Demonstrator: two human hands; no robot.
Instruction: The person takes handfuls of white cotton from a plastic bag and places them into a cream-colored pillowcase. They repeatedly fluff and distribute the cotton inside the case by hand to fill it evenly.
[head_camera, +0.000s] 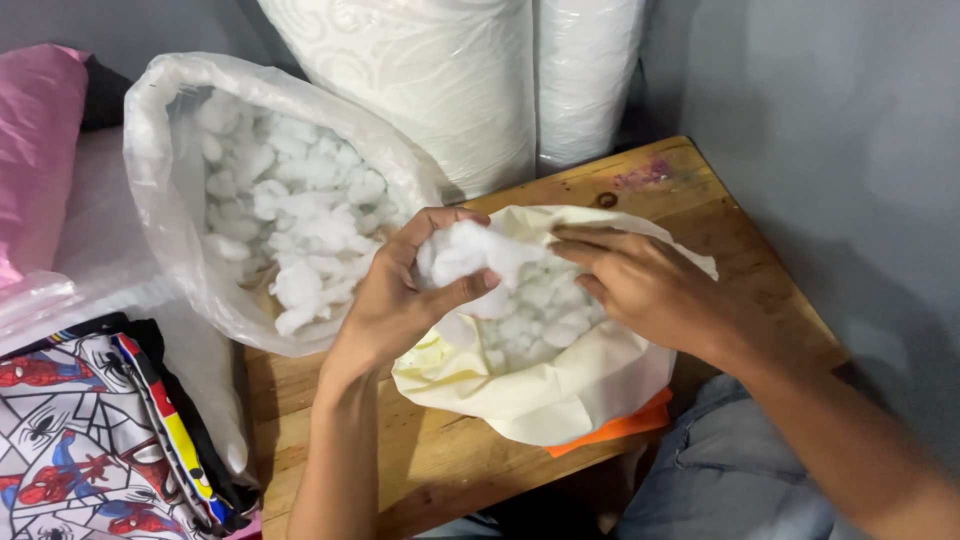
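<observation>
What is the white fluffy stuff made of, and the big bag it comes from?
The fluff in the left hand looks like soft fibre stuffing, maybe polyester or cotton: matte, wispy clumps. The bag looks like thin clear plastic: glossy, crinkled, see-through.

A fluffy white clump of fibre stuffing (462, 255) sits raised over the mouth of a soft cream fabric cover (545, 385). The cover lies slumped on the table, open toward twelve o'clock, part-filled with more white stuffing balls (530, 315).
</observation>
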